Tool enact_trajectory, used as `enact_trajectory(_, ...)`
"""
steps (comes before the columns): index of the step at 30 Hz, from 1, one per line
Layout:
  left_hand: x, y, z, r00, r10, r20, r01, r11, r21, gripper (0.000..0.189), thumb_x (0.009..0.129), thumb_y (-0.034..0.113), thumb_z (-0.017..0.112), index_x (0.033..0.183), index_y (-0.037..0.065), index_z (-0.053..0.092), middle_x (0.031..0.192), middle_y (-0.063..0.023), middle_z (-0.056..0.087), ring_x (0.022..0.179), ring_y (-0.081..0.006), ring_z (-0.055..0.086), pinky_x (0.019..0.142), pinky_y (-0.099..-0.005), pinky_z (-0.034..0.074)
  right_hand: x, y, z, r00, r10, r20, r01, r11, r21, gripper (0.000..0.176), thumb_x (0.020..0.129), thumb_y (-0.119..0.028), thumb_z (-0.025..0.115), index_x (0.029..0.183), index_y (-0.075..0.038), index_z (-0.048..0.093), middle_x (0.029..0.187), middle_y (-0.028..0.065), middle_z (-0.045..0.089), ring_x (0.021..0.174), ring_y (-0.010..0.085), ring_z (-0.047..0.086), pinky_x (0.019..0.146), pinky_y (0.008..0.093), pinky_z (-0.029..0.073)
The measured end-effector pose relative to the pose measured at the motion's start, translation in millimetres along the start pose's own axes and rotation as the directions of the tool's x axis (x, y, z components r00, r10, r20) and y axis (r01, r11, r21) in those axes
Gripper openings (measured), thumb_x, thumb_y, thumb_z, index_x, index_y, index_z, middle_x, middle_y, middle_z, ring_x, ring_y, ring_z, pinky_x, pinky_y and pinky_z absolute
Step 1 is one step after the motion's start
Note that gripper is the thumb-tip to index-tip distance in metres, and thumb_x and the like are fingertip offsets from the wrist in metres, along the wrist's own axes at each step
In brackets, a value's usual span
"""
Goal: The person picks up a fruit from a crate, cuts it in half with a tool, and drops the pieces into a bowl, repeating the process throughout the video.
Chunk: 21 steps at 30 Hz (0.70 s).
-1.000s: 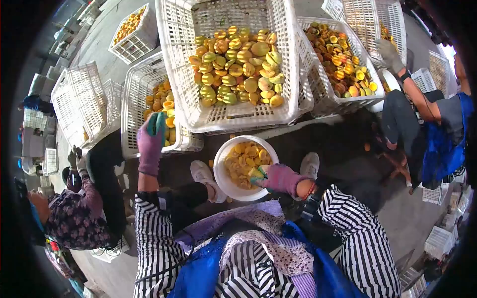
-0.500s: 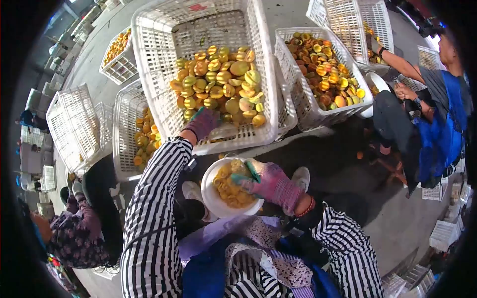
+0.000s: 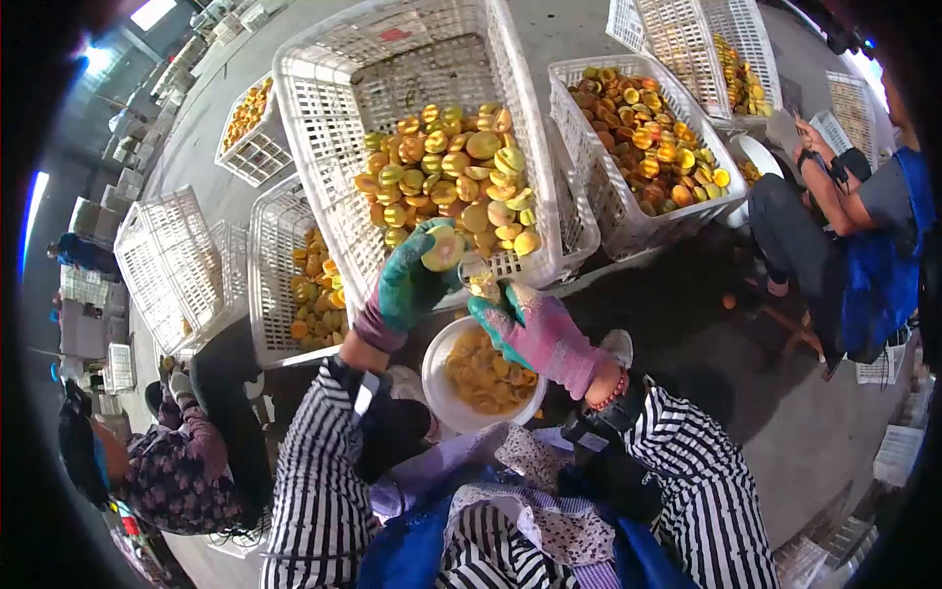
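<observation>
In a green-and-purple glove, my left hand (image 3: 404,290) is closed around a peach half (image 3: 444,249), its pale cut face turned up. My right hand (image 3: 549,339), gloved in pink and green, grips a small tool with a rounded, spoon-like metal end (image 3: 478,275), which is close beside the peach half. The tool's handle is hidden in my fingers. Beneath both hands stands a white bucket (image 3: 432,385) containing yellow fruit pieces (image 3: 489,371). Just beyond my hands, a tilted white crate (image 3: 319,108) holds a heap of peach halves (image 3: 451,167).
To the right is another white crate (image 3: 643,228) full of orange-yellow halves. A partly covered crate (image 3: 270,324) stands at left. One co-worker (image 3: 854,226) sits at right, another (image 3: 167,471) at lower left. A loose fruit piece (image 3: 729,301) lies on the floor.
My left hand has come back from the crate's fruit heap with a peach half. My right hand has risen from over the bucket, and the tool's metal end now shows beside the peach.
</observation>
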<state>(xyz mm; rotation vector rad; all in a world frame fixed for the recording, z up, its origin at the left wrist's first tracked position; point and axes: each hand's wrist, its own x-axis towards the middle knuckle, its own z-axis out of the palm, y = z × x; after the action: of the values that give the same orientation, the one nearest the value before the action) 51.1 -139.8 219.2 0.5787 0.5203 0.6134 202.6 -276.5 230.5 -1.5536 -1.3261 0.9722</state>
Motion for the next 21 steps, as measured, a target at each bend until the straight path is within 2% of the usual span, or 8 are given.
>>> enact_trajectory(1, -6, -2, 12, 0.993, 0.067, 0.095, -0.068, 0.998, 0.016, 0.048, 0.092, 0.043, 0.049, 0.122, 0.005, 0.049, 0.105, -0.0098, 0.059, 0.094, -0.0184, 0.058, 0.079, -0.0327, 0.050, 0, -5, 3, 0.999, -0.044, -0.017, 0.044, 0.999, 0.012, 0.041, 0.085, -0.042, 0.058, 0.090, -0.002, 0.059, 0.082, 0.0238, 0.061, 0.080, 0.0410, 0.059, 0.069, 0.0479, 0.046)
enact_trajectory(3, -20, -2, 32, 0.995, 0.072, 0.067, -0.073, 0.997, 0.010, 0.054, 0.093, 0.051, 0.041, 0.119, 0.004, 0.049, 0.101, -0.0101, 0.060, 0.092, -0.0194, 0.059, 0.080, -0.0331, 0.050, 1, -7, 12, 0.991, -0.122, -0.061, 0.117, 0.990, -0.077, 0.040, 0.086, -0.042, 0.057, 0.092, -0.002, 0.059, 0.080, 0.0237, 0.062, 0.078, 0.0412, 0.059, 0.070, 0.0475, 0.046)
enact_trajectory(6, -23, -9, 25, 0.989, 0.130, 0.072, -0.132, 0.990, 0.037, 0.058, 0.092, 0.056, 0.035, 0.115, 0.005, 0.051, 0.100, -0.0121, 0.058, 0.089, -0.0206, 0.058, 0.078, -0.0343, 0.051, 5, -18, 19, 1.000, -0.004, 0.003, 0.004, 1.000, -0.012, 0.042, 0.086, -0.042, 0.057, 0.093, -0.001, 0.059, 0.072, 0.0240, 0.061, 0.075, 0.0398, 0.061, 0.068, 0.0465, 0.046)
enact_trajectory(11, -28, -10, 24, 0.939, 0.332, 0.086, -0.332, 0.817, 0.472, 0.056, 0.093, 0.055, 0.034, 0.111, 0.005, 0.051, 0.096, -0.0126, 0.057, 0.085, -0.0204, 0.058, 0.076, -0.0343, 0.052, 10, -12, 32, 0.994, -0.109, -0.027, 0.107, 0.991, -0.083, 0.041, 0.085, -0.040, 0.058, 0.094, 0.000, 0.059, 0.073, 0.0242, 0.061, 0.074, 0.0396, 0.061, 0.066, 0.0464, 0.046)
enact_trajectory(13, -29, -8, 26, 0.891, 0.433, 0.137, -0.405, 0.620, 0.672, 0.055, 0.093, 0.055, 0.034, 0.108, 0.005, 0.051, 0.096, -0.0125, 0.057, 0.085, -0.0207, 0.058, 0.076, -0.0341, 0.052, 12, -16, 32, 0.991, -0.128, -0.046, 0.123, 0.987, -0.100, 0.040, 0.086, -0.039, 0.058, 0.095, 0.000, 0.059, 0.074, 0.0240, 0.061, 0.074, 0.0398, 0.061, 0.066, 0.0463, 0.047)
enact_trajectory(16, -28, -7, 30, 0.831, 0.545, 0.113, -0.452, 0.542, 0.708, 0.044, 0.101, 0.034, 0.023, 0.100, 0.001, 0.052, 0.091, -0.0093, 0.060, 0.083, -0.0160, 0.058, 0.079, -0.0288, 0.047, 14, -25, 31, 0.993, -0.117, -0.015, 0.115, 0.990, -0.087, 0.039, 0.086, -0.036, 0.059, 0.098, 0.001, 0.058, 0.077, 0.0237, 0.062, 0.075, 0.0403, 0.060, 0.067, 0.0464, 0.047)
enact_trajectory(20, -29, -7, 30, 0.856, 0.510, 0.088, -0.460, 0.673, 0.579, 0.046, 0.100, 0.038, 0.024, 0.098, 0.002, 0.052, 0.090, -0.0085, 0.060, 0.082, -0.0153, 0.056, 0.078, -0.0278, 0.046, 16, -18, 38, 0.967, -0.240, -0.084, 0.228, 0.965, -0.133, 0.037, 0.087, -0.034, 0.058, 0.099, 0.001, 0.058, 0.079, 0.0232, 0.062, 0.077, 0.0407, 0.060, 0.067, 0.0466, 0.047)
enact_trajectory(21, -35, -3, 41, 0.798, 0.586, 0.141, -0.508, 0.527, 0.681, 0.047, 0.100, 0.040, 0.025, 0.098, 0.002, 0.052, 0.090, -0.0082, 0.059, 0.081, -0.0151, 0.056, 0.077, -0.0274, 0.046, 17, -18, 39, 0.944, -0.312, -0.110, 0.289, 0.939, -0.186, 0.037, 0.087, -0.034, 0.057, 0.100, 0.001, 0.058, 0.079, 0.0233, 0.062, 0.078, 0.0407, 0.060, 0.067, 0.0464, 0.046)
